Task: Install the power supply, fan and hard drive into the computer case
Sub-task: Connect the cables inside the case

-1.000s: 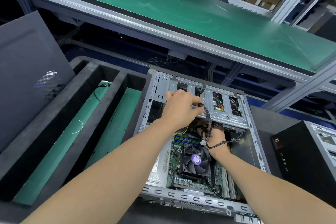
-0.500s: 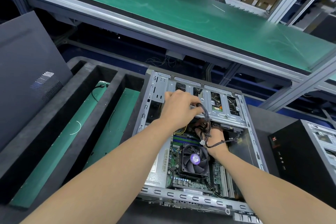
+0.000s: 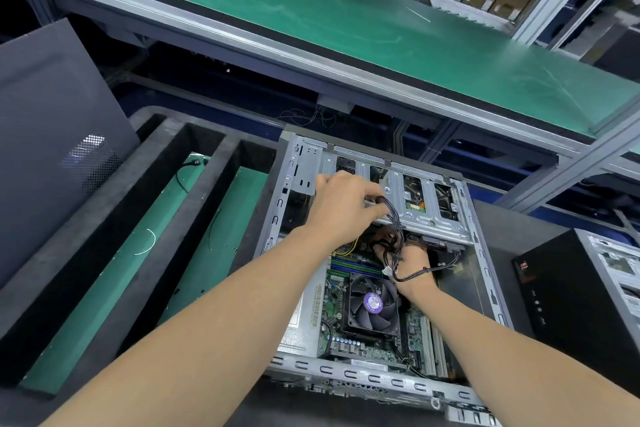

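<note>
Steel computer case [image 3: 346, 373] lies open side up, so its inside can be reached from above. Across the case's far end runs the drive cage [image 3: 427, 218], with a hard drive [image 3: 414, 199] showing through its slots. At the case's middle sits the cooler fan [image 3: 372, 303]. The left hand [image 3: 343, 204] pinches the black cable bundle [image 3: 394, 217] and lifts it clear at the cage edge, likely making room for the right hand [image 3: 412, 260] beneath. That hand's fingers are hidden, so I cannot tell its grip.

The open grey sheet-metal computer case [image 3: 302, 163] lies on its side. Inside, a black square fan with a round purple label [image 3: 372, 303] lies flat. A hard drive with a green circuit board [image 3: 414, 205] shows through the far cage [image 3: 428, 204], near a black cable bundle [image 3: 394, 218] the left hand [image 3: 341, 204] grips.
</note>
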### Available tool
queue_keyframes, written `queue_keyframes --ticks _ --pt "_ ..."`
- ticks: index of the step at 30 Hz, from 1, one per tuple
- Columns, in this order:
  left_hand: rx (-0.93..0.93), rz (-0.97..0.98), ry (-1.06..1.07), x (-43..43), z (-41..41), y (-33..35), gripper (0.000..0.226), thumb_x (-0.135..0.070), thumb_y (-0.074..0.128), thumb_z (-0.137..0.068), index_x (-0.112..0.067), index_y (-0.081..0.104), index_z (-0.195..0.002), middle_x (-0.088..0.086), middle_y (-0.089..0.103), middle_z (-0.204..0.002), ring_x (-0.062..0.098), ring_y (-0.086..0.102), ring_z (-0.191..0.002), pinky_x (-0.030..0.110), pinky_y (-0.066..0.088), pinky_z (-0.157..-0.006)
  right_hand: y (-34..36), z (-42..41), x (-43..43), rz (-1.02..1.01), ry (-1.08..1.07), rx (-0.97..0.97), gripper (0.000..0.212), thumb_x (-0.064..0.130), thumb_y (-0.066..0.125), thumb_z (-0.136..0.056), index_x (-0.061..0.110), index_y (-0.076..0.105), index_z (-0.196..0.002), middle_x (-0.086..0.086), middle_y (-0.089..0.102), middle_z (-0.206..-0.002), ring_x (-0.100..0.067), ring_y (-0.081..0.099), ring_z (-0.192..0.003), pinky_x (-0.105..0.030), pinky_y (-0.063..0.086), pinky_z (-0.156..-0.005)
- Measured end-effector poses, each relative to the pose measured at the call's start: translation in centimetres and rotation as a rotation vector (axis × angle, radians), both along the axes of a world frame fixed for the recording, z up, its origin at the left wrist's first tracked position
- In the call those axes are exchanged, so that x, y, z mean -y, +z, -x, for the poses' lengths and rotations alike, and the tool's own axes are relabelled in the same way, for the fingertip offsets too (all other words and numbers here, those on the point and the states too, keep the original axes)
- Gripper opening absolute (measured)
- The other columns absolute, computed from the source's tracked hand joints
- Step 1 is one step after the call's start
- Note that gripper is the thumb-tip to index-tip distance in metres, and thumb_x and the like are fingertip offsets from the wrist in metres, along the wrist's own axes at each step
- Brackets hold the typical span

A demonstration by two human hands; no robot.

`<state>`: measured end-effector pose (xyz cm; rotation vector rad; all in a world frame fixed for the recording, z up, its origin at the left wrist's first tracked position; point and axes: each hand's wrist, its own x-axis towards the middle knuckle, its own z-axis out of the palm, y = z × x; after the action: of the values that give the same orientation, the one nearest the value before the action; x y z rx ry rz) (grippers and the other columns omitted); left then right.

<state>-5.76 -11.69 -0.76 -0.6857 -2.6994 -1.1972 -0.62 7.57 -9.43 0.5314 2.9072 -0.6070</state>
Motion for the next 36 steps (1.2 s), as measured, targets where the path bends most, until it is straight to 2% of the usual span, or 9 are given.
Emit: queue_keyframes --ticks 5,8,13,19,23,26,30,33,36 --pt "-0.004 0.006 0.000 0.0 0.0 0.0 0.016 -0.049 0.068 -0.091 -0.038 0.076 -0.099 -0.017 0.063 -0.085 0.016 0.050 -0.103 0.039 0.028 -0.090 -0.2 0.3 0.5 0.059 0.076 -0.048 0.024 0.008 0.059 -0.101 -0.011 0.073 -0.102 -0.029 0.071 -0.104 -0.041 0.066 -0.103 -0.049 0.053 -0.092" --pt "0.000 0.008 -0.001 0.0 0.0 -0.1 0.016 -0.048 0.068 -0.091 -0.038 0.076 -0.099 -0.018 0.062 -0.085 0.016 0.050 -0.103 0.039 0.028 -0.090 -0.3 0.4 0.1 0.065 0.066 -0.043 0.024 0.011 0.060 -0.101 -0.009 0.073 -0.106 -0.026 0.072 -0.107 -0.039 0.066 -0.106 -0.046 0.053 -0.094" --pt "-0.005 0.002 0.001 0.0 0.0 -0.1 0.014 -0.046 0.068 -0.091 -0.038 0.077 -0.099 -0.018 0.063 -0.086 0.015 0.050 -0.103 0.039 0.029 -0.091 -0.3 0.0 0.3 0.116 0.060 -0.089 0.027 0.019 0.063 -0.102 -0.005 0.074 -0.108 -0.026 0.072 -0.108 -0.039 0.067 -0.104 -0.051 0.055 -0.092" --pt "-0.002 0.003 0.002 0.0 0.2 -0.3 0.014 -0.046 0.069 -0.091 -0.039 0.077 -0.100 -0.017 0.066 -0.090 0.015 0.050 -0.105 0.041 0.030 -0.094 -0.5 0.2 0.7 0.044 0.062 -0.121 0.022 0.013 0.065 -0.099 -0.004 0.075 -0.090 -0.025 0.073 -0.090 -0.037 0.069 -0.089 -0.038 0.053 -0.076" --pt "-0.002 -0.005 -0.007 0.0 0.2 -0.4 0.012 -0.045 0.070 -0.091 -0.039 0.077 -0.098 -0.019 0.063 -0.086 0.015 0.049 -0.104 0.040 0.030 -0.093 -0.5 0.1 0.7 0.102 0.037 -0.110 0.019 0.010 0.066 -0.098 -0.005 0.075 -0.100 -0.027 0.074 -0.098 -0.039 0.070 -0.097 -0.049 0.056 -0.087" --pt "-0.010 0.033 -0.021 0.2 0.1 -0.4 0.013 -0.047 0.070 -0.090 -0.039 0.078 -0.097 -0.016 0.068 -0.092 0.016 0.050 -0.106 0.042 0.031 -0.096 0.0 0.1 0.9 0.153 0.044 -0.112 0.019 0.005 0.064 -0.098 -0.004 0.073 -0.111 -0.026 0.073 -0.106 -0.040 0.068 -0.104 -0.051 0.055 -0.094" --pt "-0.005 0.084 -0.065 0.5 -0.1 -0.1 0.015 -0.052 0.071 -0.087 -0.041 0.078 -0.096 -0.019 0.069 -0.106 0.014 0.049 -0.114 0.043 0.030 -0.101 1.1 -0.9 1.3 0.119 0.148 -0.071 0.015 0.003 0.056 -0.102 0.004 0.070 -0.106 -0.019 0.073 -0.102 -0.034 0.067 -0.098 -0.037 0.052 -0.082" --pt "-0.008 0.114 -0.138 0.7 -0.3 0.4 0.010 -0.044 0.073 -0.088 -0.047 0.077 -0.096 -0.025 0.067 -0.115 0.010 0.046 -0.121 0.037 0.025 -0.098 1.8 -1.8 0.7 -0.013 0.161 -0.042 0.022 -0.002 0.049 -0.099 0.006 0.066 -0.111 -0.016 0.070 -0.101 -0.031 0.067 -0.096 -0.032 0.045 -0.075" --pt "0.000 0.277 -0.363 1.8 -0.3 1.2 0.037 -0.016 0.070 -0.086 -0.046 0.076 -0.105 -0.027 0.059 -0.130 0.007 0.039 -0.129 0.032 0.015 -0.102 2.4 -2.4 0.0 -0.057 0.055 -0.048 0.018 0.004 0.050 -0.100 0.002 0.067 -0.108 -0.019 0.069 -0.105 -0.035 0.066 -0.100 -0.031 0.045 -0.076"
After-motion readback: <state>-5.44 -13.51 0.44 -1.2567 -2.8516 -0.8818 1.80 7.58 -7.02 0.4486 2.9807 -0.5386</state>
